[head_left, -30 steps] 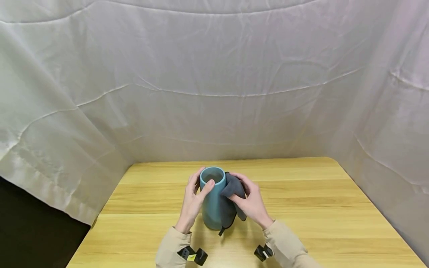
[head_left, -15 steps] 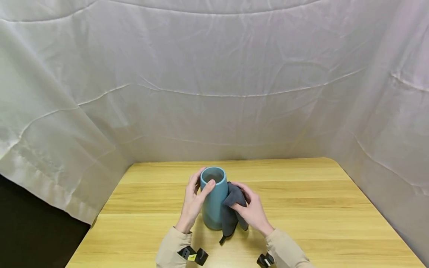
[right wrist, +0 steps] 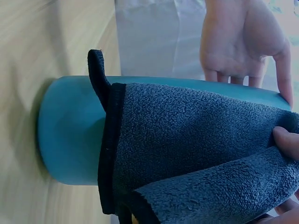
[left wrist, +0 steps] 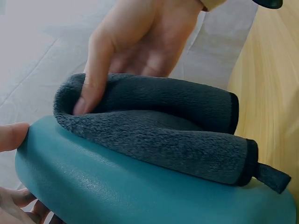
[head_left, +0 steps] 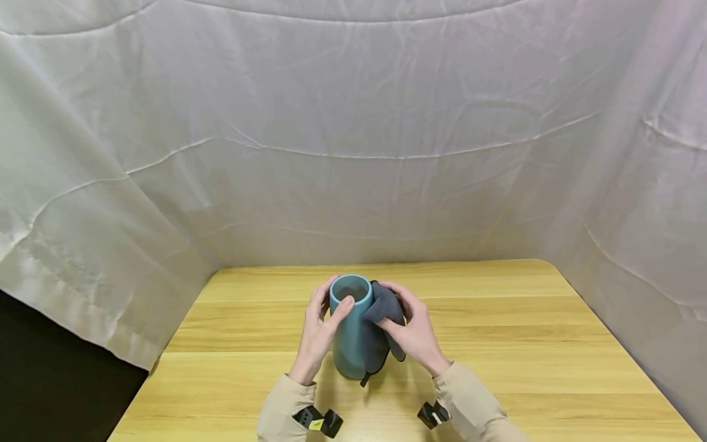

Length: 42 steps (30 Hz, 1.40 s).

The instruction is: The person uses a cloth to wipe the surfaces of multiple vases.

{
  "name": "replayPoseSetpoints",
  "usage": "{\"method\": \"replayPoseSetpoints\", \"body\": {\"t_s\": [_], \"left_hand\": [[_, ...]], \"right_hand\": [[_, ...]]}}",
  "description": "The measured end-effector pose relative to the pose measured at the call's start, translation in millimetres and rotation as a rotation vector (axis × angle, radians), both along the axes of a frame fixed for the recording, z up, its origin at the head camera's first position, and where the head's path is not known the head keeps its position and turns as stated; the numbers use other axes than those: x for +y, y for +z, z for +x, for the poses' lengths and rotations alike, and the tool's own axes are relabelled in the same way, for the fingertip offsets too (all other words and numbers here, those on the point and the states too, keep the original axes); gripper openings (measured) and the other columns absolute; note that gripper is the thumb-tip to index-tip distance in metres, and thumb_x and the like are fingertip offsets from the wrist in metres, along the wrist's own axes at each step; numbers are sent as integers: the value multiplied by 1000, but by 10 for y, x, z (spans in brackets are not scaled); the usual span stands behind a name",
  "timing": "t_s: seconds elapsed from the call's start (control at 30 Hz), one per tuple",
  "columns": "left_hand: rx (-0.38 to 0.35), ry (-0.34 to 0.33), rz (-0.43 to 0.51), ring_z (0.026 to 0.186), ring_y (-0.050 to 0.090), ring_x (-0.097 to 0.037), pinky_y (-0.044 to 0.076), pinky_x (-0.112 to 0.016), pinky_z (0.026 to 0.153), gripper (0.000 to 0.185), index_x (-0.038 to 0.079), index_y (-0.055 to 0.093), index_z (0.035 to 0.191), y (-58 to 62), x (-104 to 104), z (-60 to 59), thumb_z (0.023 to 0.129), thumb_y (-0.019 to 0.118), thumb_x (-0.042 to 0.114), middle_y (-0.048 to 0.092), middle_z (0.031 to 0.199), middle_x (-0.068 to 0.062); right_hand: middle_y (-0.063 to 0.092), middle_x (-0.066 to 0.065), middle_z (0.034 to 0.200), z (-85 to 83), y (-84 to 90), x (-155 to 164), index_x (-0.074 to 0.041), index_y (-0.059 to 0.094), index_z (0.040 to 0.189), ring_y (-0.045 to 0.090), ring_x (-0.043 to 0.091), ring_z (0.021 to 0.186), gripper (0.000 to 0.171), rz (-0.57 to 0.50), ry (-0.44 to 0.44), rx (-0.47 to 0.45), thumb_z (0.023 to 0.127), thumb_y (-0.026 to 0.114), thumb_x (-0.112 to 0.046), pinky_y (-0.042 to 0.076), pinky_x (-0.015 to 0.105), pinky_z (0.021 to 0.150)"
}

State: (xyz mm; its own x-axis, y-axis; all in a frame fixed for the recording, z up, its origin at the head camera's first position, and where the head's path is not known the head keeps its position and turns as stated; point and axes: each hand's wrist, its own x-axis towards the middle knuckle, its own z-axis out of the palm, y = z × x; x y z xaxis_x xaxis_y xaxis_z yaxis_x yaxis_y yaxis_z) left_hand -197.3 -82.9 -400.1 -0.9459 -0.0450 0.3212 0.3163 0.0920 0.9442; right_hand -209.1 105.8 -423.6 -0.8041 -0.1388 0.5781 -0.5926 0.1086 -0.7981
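A tall teal vase (head_left: 347, 344) with an open round mouth stands upright on the wooden table. My left hand (head_left: 318, 334) grips it near the top from the left, thumb at the front rim and fingers round the far side. In my right hand (head_left: 413, 331) is a folded dark grey cloth (head_left: 377, 344), pinched with the thumb tucked into its fold. The cloth (right wrist: 196, 135) lies against the vase's right side, its black-edged border and hanging loop toward the base. Seen from the left wrist, the cloth (left wrist: 149, 135) bends over the thumb along the teal wall (left wrist: 117, 182).
The light wooden table (head_left: 525, 350) spreads out around the vase. Pale fabric curtains (head_left: 386, 202) hang behind it and at both sides. A dark area (head_left: 50, 374) lies beyond the table at the lower left.
My right hand slid down the vase's side with the cloth half a second ago and is now back up near the rim. The left hand and the vase have stayed in place.
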Motion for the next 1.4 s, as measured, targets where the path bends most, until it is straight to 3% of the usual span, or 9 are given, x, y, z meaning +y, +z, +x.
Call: {"method": "replayPoseSetpoints", "body": {"t_s": [0.47,0.63,0.97,1.17,1.4], "left_hand": [[2,-6,3,124,52,-27,33,-50,116,53,14,54,143,-9,4,4,93,69,19,53,135,-14],[1,-7,5,124,52,-27,34,-50,116,53,13,54,144,-11,4,8,93,69,19,53,134,-14],[7,-1,5,123,52,-27,34,-50,116,53,11,55,143,-13,0,7,93,69,18,53,134,-15],[7,-7,3,123,52,-26,34,-49,115,53,13,54,143,-16,10,8,93,69,19,53,132,-14],[4,-9,2,124,53,-27,34,-50,116,53,14,54,144,-11,17,2,93,69,19,53,133,-14]], "right_hand": [[70,11,126,74,-331,59,-16,61,136,68,14,108,57,116,-55,-146,83,81,-9,56,30,95],[68,11,129,84,-287,44,-17,60,136,66,8,109,56,92,-50,-138,84,80,-9,55,29,96],[66,19,128,44,-25,-4,-9,59,137,63,2,110,56,-3,1,-47,84,77,0,55,25,96],[67,19,127,40,-99,23,-8,60,135,64,3,110,56,22,-24,-38,83,79,-1,54,22,95],[70,13,126,61,-283,62,-13,61,135,67,9,108,55,97,-50,-112,84,80,-6,55,28,96]]}}
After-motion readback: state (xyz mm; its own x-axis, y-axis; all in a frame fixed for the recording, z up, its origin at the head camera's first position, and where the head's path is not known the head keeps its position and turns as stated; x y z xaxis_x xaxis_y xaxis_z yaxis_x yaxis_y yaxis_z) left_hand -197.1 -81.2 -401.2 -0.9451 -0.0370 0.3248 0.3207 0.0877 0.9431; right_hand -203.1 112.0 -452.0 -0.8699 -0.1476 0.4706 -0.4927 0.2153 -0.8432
